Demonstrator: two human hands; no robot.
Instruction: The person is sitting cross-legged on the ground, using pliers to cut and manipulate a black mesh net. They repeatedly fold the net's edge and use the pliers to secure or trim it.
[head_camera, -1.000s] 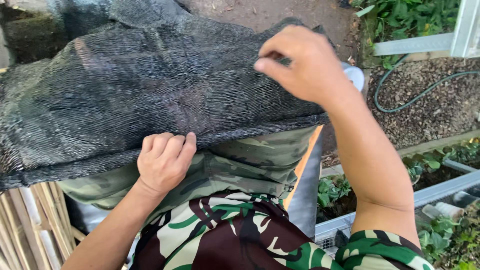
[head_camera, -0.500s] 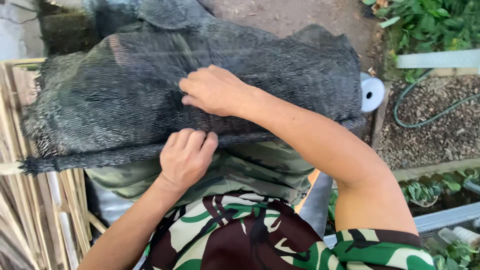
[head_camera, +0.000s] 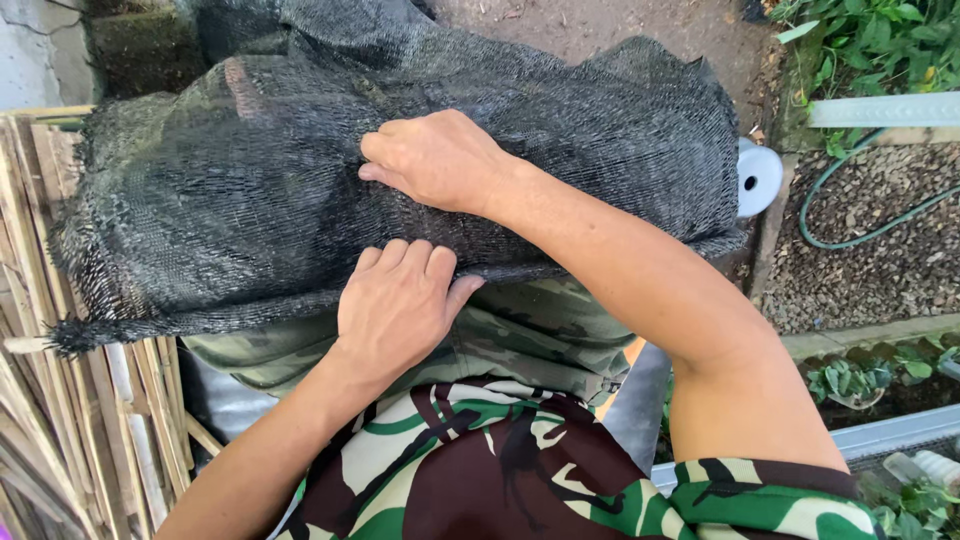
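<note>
1. a black shade net (head_camera: 250, 190), a coarse open-weave mesh, lies bunched in soft folds across the person's lap, reaching from the left edge of the view to near the white plastic disc (head_camera: 758, 176) on the right.
2. its near edge is frayed, with loose threads sticking out at the lower left corner over the bamboo slats (head_camera: 70, 420).
3. the left hand (head_camera: 398, 305) rests at the near hem of the net, fingers curled together over the edge with the thumb spread to the side; whether it pinches the mesh or only presses it down i cannot tell.
4. the right hand (head_camera: 435, 160) lies on top of the net just above the left, palm down, fingers bent and closed together, their tips pushed into the weave; a true grip cannot be made out.
5. camouflage cloth (head_camera: 500, 470) in green, brown and cream covers the person's body below the net.
6. to the right, a green hose (head_camera: 850, 235) curves over a gravel bed (head_camera: 880, 270), with leafy plants (head_camera: 870, 40) above it.
</note>
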